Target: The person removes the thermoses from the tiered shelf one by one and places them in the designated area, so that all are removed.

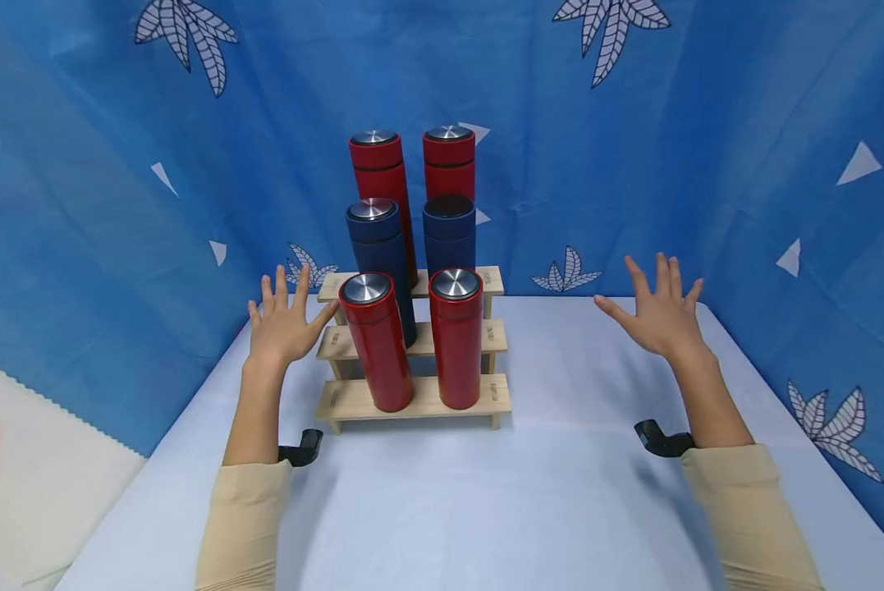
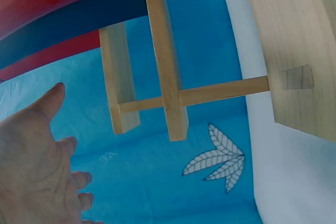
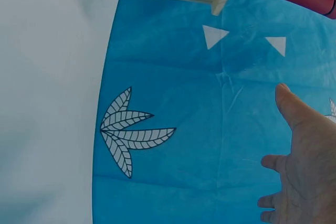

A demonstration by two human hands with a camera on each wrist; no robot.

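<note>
My left hand [image 1: 279, 324] is held up with fingers spread, just left of a three-step wooden rack [image 1: 353, 400], and holds nothing. Its thumb comes near the front left red thermos [image 1: 378, 353] in the head view. Well to the right of the rack, my right hand [image 1: 663, 316] also has its fingers spread and is free of any object. Another red thermos [image 1: 456, 353] stands on the front step. Two blue thermoses, one silver-topped [image 1: 378, 246] and one dark-topped [image 1: 449, 238], stand behind. On the top step are two more red thermoses [image 1: 378, 168], partly hidden.
A white tabletop [image 1: 560, 509] spreads under the rack. Blue cloth [image 1: 530, 164] with leaf prints hangs behind and along both sides. Each wrist wears a black camera mount, the left mount [image 1: 304, 447] close to the rack's front left corner. Pale cloth [image 1: 35, 476] shows at the far left.
</note>
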